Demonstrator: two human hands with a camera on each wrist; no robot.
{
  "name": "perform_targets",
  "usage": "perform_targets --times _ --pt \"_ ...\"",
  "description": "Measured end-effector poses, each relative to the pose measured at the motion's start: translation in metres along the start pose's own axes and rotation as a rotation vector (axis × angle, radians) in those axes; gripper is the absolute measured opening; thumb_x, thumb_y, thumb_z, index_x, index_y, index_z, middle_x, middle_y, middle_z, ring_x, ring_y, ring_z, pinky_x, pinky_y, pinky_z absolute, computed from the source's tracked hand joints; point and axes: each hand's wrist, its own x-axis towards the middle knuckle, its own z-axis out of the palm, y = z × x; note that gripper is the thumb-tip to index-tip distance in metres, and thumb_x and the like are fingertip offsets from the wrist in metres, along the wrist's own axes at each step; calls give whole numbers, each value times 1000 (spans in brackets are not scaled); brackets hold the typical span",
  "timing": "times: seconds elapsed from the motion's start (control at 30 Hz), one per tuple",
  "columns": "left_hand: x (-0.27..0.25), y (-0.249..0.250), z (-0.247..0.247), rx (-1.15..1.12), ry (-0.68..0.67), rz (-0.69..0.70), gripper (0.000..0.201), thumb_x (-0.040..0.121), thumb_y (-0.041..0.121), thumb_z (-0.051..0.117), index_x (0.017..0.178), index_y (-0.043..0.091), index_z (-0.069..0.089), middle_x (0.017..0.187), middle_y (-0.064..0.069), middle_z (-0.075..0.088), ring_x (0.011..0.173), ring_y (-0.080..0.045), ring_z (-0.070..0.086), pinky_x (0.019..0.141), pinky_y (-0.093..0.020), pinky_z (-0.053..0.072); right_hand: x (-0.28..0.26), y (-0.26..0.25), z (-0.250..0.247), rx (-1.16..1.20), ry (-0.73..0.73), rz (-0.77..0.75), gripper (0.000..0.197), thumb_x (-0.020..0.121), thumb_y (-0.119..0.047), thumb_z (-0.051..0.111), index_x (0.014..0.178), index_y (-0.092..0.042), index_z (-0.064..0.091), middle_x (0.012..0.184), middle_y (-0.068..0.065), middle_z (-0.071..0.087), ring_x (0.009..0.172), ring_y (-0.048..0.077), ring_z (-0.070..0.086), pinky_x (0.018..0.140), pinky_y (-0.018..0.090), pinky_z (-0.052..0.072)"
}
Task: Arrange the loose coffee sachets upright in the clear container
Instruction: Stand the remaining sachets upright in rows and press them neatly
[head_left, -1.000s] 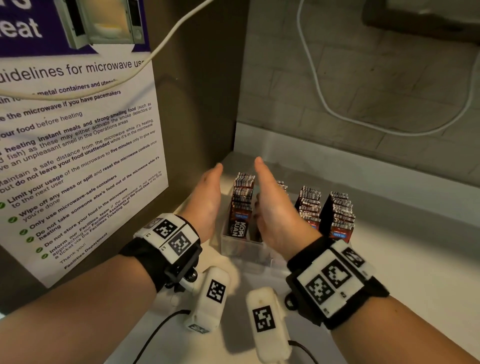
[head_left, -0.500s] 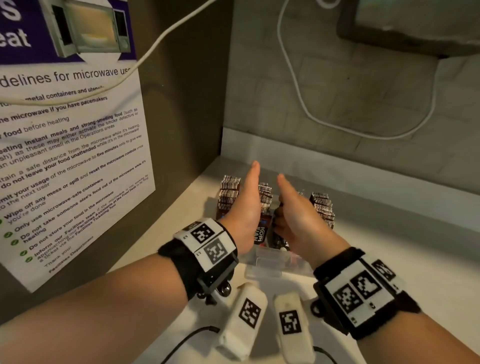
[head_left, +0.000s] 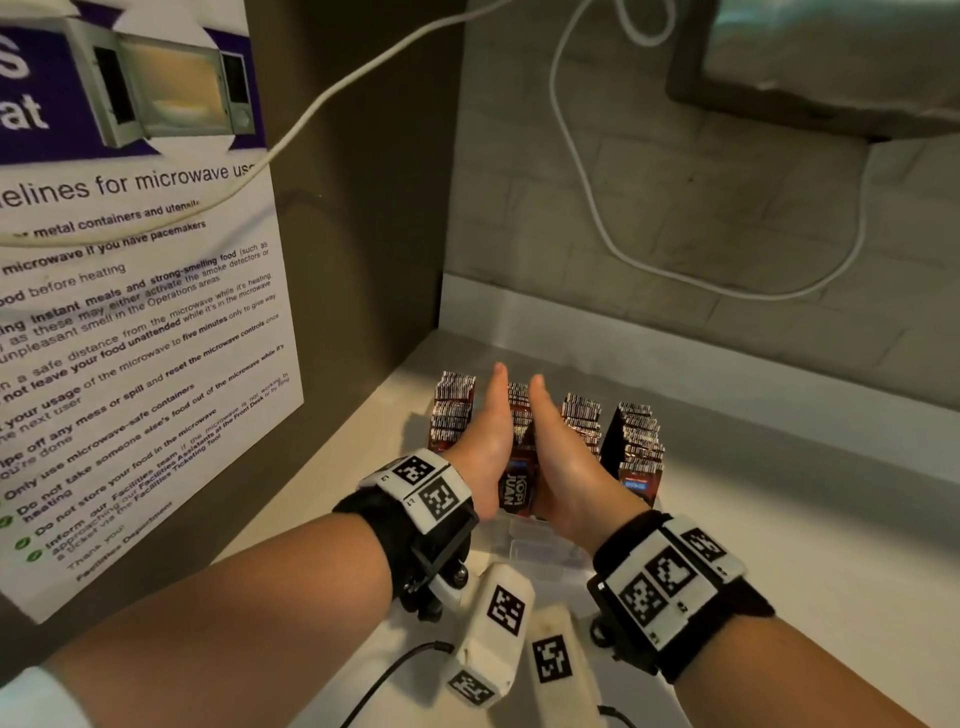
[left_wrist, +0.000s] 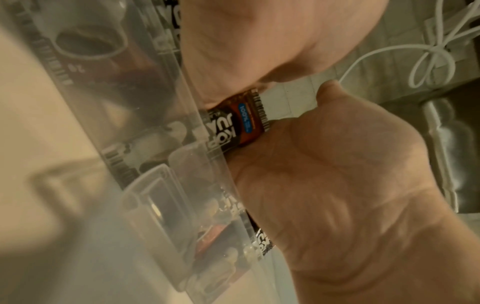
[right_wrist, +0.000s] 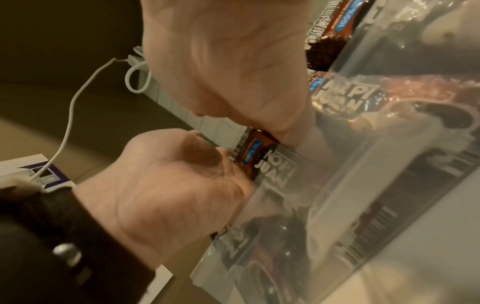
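Observation:
A clear container (head_left: 524, 540) stands on the white counter near the corner and holds several rows of brown coffee sachets on end. My left hand (head_left: 483, 431) and right hand (head_left: 561, 447) lie flat, fingers straight, against the two sides of the second row of sachets (head_left: 519, 431), pressing it between the palms. Its front sachet (head_left: 514, 491) reads KOPI JUAN. One row (head_left: 452, 410) stands left of my left hand, and two more rows (head_left: 582, 421) stand right of my right hand. Both wrist views show a sachet (left_wrist: 249, 119) (right_wrist: 255, 156) squeezed between the palms above the container wall (left_wrist: 155, 123).
A brown side panel with a microwave poster (head_left: 145, 312) rises close on the left. The tiled back wall carries a loose white cable (head_left: 597, 208), and a dark appliance (head_left: 831, 62) hangs at top right. White counter (head_left: 779, 545) stretches to the right.
My left hand has crossed from outside the leftmost row to the gap beside the second row. The right hand has straightened, and both palms have closed in on that row.

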Motion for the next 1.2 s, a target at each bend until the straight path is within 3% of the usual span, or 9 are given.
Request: perform_targets --times 0.13,0.2,0.27,0.33,0.4,0.6,0.73,0.97,1.2 --pt "4 0 0 2 32 -3 67 91 71 32 140 27 45 120 -7 56 103 -23 57 94 -38 44 4 1 0 20 10 3 90 69 -83 41 144 -34 36 145 5 46 129 25 48 106 50 39" --pt "6 0 0 -20 38 -7 67 90 72 34 137 26 48 119 -7 59 95 -23 57 98 -41 45 8 1 -2 45 25 19 95 65 -83 45 147 -36 29 144 5 47 125 27 52 100 50 45" --pt "3 1 1 8 14 -22 71 86 75 35 135 26 51 122 -10 62 105 -27 61 103 -46 44 9 0 -2 56 33 36 96 66 -83 46 148 -37 26 142 6 48 120 29 55 94 49 49" --pt "5 0 1 26 15 -25 75 86 75 35 139 25 47 133 -12 57 120 -30 55 107 -48 39 8 -1 -1 65 26 39 84 77 -79 43 147 -34 28 139 8 51 117 30 58 88 45 52" --pt "4 1 1 48 12 -18 74 87 74 34 143 26 43 140 -10 51 127 -29 49 109 -46 37 9 0 -2 82 4 38 78 83 -74 40 148 -32 28 140 8 50 120 29 56 90 43 51" --pt "3 0 0 37 17 14 73 90 71 34 145 24 39 142 -10 50 125 -29 52 97 -39 42 15 2 -6 85 -28 26 74 82 -76 39 142 -33 39 134 7 56 115 27 59 92 46 50" --pt "2 0 -1 4 -6 31 75 89 73 34 147 26 34 145 -11 47 127 -30 51 109 -47 38 13 -1 -5 60 -9 1 86 69 -82 44 142 -36 39 137 6 54 117 27 58 96 48 48" --pt "3 -1 -1 -4 -45 6 81 83 79 35 142 24 45 140 -13 53 124 -30 54 108 -49 38 8 -1 -6 68 -41 -1 75 86 -73 36 138 -21 48 134 11 57 118 27 57 103 48 44" --pt "1 1 -3 32 -23 24 79 87 75 34 146 23 38 143 -15 49 124 -31 52 100 -44 44 -2 -4 -4 16 9 -26 75 85 -73 38 142 -24 43 138 11 53 121 27 55 100 43 46"
